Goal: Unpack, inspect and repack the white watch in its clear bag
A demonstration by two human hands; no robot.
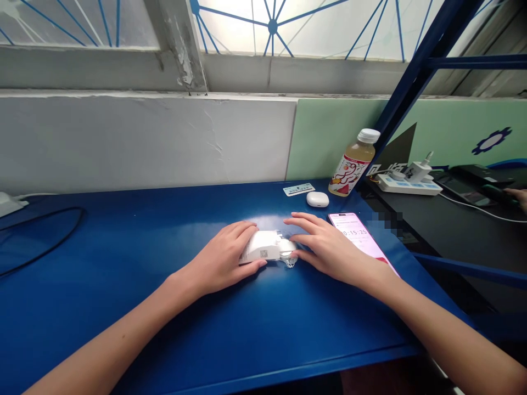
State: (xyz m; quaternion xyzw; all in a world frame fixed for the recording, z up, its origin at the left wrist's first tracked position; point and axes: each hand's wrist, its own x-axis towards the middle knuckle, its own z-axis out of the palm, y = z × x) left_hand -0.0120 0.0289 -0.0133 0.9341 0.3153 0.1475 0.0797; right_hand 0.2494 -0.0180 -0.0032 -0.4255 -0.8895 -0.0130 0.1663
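Note:
On the blue tabletop (135, 312) lies a small white box (262, 245) with a square printed code on its side. My left hand (224, 257) is closed round its left end, fingers behind and thumb in front. Against the box's right end is a white piece in crumpled clear plastic (288, 251); I cannot make out its kind. Close by on the right is my right hand (325, 247), its fingers apart and the tips at the plastic's edge. Under and beyond the right wrist shows a phone (349, 225) with a lit pink screen and a running time.
A white earbud case (317, 199), a printed card (298, 190) and a juice bottle (354, 163) stand along the back right. A black cable (61, 244) curves at the left. Beyond the blue frame post are a power strip (407, 182) and another person's hand (519, 198).

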